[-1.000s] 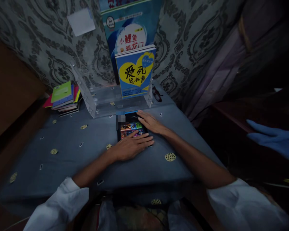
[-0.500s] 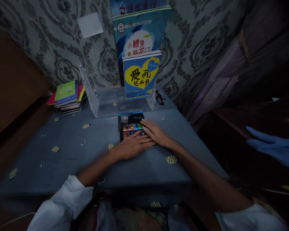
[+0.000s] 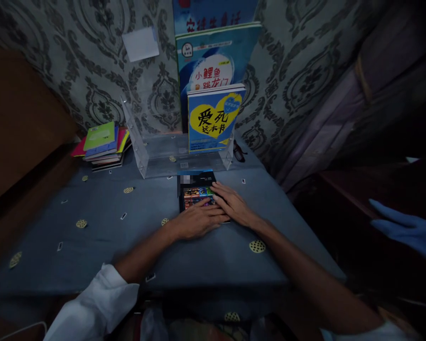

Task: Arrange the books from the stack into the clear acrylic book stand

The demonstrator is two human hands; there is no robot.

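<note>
Possibly, uneven pressure from the left hand point(image 3: 196, 221) and right hand point(image 3: 237, 207), both flat, clasping nothing, could skid the dark book point(image 3: 196, 192) into the clear rack point(image 3: 141, 158) toward twelve o'clock.

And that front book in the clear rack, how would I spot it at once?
On the cloth-covered table, by the patterned wall, stands a clear rack. Toward its right end, the front book stands lowest, with taller-rising books behind. Its blue cover alone shows a big yellow heart with black writing.
</note>
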